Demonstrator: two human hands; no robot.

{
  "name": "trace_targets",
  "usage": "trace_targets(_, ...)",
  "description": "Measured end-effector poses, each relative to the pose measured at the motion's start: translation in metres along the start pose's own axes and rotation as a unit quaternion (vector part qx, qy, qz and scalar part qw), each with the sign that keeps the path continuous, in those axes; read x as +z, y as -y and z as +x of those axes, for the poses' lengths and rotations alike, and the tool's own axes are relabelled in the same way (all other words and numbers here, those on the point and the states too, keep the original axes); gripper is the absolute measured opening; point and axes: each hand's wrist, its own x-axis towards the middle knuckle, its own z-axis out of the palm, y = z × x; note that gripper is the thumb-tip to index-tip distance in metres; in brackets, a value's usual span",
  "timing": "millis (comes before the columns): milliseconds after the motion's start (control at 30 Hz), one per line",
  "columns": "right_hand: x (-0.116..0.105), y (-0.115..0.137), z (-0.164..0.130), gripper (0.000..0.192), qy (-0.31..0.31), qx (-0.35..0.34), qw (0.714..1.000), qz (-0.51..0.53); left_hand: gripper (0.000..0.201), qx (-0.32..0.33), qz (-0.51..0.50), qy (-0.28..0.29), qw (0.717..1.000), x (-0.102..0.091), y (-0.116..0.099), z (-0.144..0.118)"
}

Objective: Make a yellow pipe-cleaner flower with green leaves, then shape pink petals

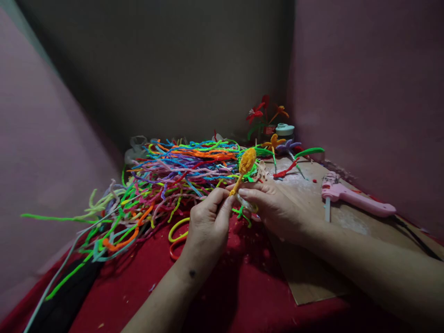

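Pinched in my left hand (210, 224) is the lower end of a yellow-orange pipe cleaner piece (247, 161), its fuzzy oval head tilted up to the right. My right hand (277, 206) is closed at the same short stem, thumb and fingers meeting beside it; the exact grip is partly hidden. A whitish loop (250, 204) hangs just under the right thumb, and I cannot tell whether it is held. Below the hands lies a small green pipe cleaner piece (243, 215). Scissors with yellow and red handles (178, 236) are partly covered by my left hand.
A large heap of colourful pipe cleaners (194, 162) spreads behind and left. At right, a pink glue gun (360, 199) rests on a brown board (312, 286). Finished pipe cleaner flowers (274, 141) and a pale-lidded jar (285, 129) stand at the back. A pale cable (65, 263) crosses the left.
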Motion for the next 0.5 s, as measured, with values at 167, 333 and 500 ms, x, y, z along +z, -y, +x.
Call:
trace_targets(167,-0.003,0.001,-0.001,0.013,0.001,0.002,1.0,-0.028,0.015,-0.128,-0.138,0.048,0.981,-0.001,-0.005,0.001)
trace_targets(333,-0.006,-0.004,0.002,0.014,0.024,-0.003,1.0,0.001,0.014,-0.194,-0.302,0.132,0.924,-0.003,0.0,0.004)
trace_targets(500,-0.006,-0.009,0.004,0.014,0.044,-0.001,0.997,0.063,0.011,-0.217,-0.372,0.195,0.881,-0.005,0.004,0.007)
